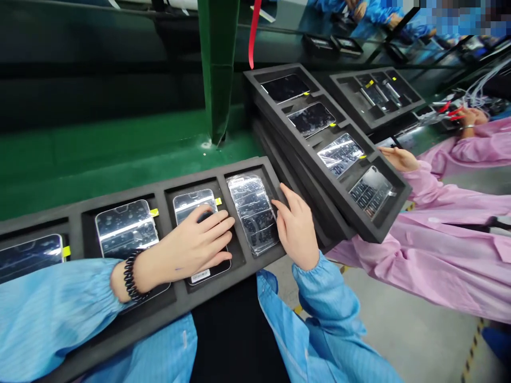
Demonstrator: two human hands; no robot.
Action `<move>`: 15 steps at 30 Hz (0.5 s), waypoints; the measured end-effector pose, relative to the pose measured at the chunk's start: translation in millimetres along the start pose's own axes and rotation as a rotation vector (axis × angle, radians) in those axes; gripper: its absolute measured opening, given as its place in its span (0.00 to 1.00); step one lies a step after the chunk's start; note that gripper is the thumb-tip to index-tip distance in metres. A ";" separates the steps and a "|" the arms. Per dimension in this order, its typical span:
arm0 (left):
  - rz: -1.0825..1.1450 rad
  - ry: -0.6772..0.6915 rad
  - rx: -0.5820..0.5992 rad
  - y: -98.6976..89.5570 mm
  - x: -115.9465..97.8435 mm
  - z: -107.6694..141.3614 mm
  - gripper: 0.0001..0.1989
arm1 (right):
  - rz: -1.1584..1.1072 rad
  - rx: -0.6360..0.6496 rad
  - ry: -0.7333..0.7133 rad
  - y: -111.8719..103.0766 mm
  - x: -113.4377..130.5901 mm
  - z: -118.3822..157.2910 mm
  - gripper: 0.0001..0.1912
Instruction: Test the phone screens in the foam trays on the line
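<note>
A long black foam tray (157, 192) lies in front of me, with phones in its separate slots. My left hand (205, 239) rests palm down over a phone (194, 197) with a yellow tab and a white label; its fingers are spread and hide most of the glass. In the rightmost slot sits a phone in clear plastic wrap (252, 210). My right hand (296, 226) is at the right edge of that wrapped phone, over the tray rim, fingers apart. Further left, two more phones (128, 226) with yellow tabs lie in their slots, partly under my left sleeve.
Stacked foam trays (275, 119) stand close on the right, the top one holding several phones. Another tray (377, 103) lies beyond. A green post (219, 69) rises from the green bench (80, 154). Co-workers in pink sleeves (447, 213) and blue sleeves are nearby.
</note>
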State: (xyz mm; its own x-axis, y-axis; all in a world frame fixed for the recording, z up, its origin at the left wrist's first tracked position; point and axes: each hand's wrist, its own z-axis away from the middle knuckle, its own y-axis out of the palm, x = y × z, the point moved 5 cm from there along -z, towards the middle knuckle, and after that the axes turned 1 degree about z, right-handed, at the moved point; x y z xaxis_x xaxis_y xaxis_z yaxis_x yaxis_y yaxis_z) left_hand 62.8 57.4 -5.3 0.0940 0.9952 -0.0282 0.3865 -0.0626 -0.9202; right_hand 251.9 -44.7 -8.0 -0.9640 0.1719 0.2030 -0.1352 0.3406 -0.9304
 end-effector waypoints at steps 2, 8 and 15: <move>0.023 -0.021 0.008 -1.7 4.6 1.9 0.15 | -0.088 0.018 -0.025 3.2 0.0 -1.0 0.18; 0.001 -0.109 0.042 -1.3 24.1 6.3 0.15 | -0.220 0.013 0.028 6.2 -14.1 -9.9 0.17; 0.001 -0.159 0.088 3.0 25.8 10.7 0.23 | -0.341 0.058 0.117 10.4 -21.7 -16.1 0.18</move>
State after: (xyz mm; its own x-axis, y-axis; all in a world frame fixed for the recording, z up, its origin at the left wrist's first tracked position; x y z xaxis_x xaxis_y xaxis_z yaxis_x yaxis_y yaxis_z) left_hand 56.6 83.7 -12.9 -0.0548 0.9950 -0.0839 0.3040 -0.0634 -0.9506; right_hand 275.0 -30.0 -17.2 -0.8286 0.1635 0.5354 -0.4607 0.3442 -0.8181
